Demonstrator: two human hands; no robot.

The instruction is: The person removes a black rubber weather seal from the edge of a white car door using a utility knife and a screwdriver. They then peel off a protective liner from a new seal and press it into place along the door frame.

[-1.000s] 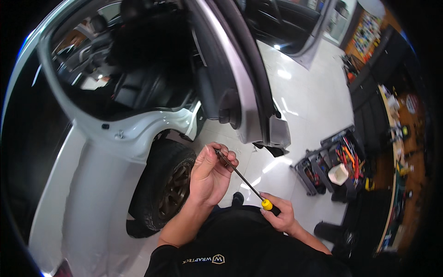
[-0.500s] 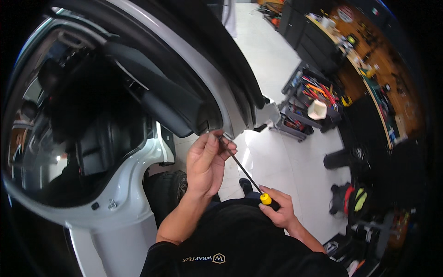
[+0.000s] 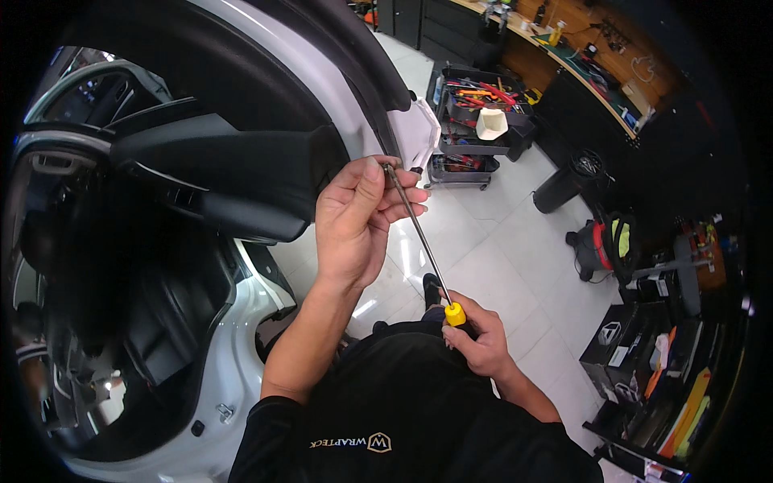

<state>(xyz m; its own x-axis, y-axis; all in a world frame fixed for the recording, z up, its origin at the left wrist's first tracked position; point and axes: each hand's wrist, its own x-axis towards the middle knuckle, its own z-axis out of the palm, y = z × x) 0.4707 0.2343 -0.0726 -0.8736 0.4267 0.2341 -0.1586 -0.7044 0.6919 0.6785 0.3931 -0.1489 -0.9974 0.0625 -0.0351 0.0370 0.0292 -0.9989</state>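
Observation:
A long screwdriver (image 3: 423, 239) with a thin metal shaft and a yellow-and-black handle slants between my hands. My right hand (image 3: 483, 338) is wrapped round the handle, close to my body. Up at the far end, my left hand (image 3: 352, 221) pinches about the tip with thumb and fingers, its other fingers curled under the shaft. Whether a small part sits at that tip is too fine to make out. Just beyond my left fingers is the lower corner of an open car door (image 3: 302, 181) with black trim.
To the left lies the car's dark interior with a black seat (image 3: 165, 322) and a white sill (image 3: 233, 386). A tool cart (image 3: 475, 149) full of hand tools stands ahead right, before a workbench (image 3: 600, 92). A black bin (image 3: 568, 181), a red-and-black vacuum (image 3: 596, 253) and boxes (image 3: 616, 342) line the right.
My view has swung to the right, so the cart and boxes show more fully. Both hands have risen in the picture, still on the screwdriver, and the tip is now apart from the door corner.

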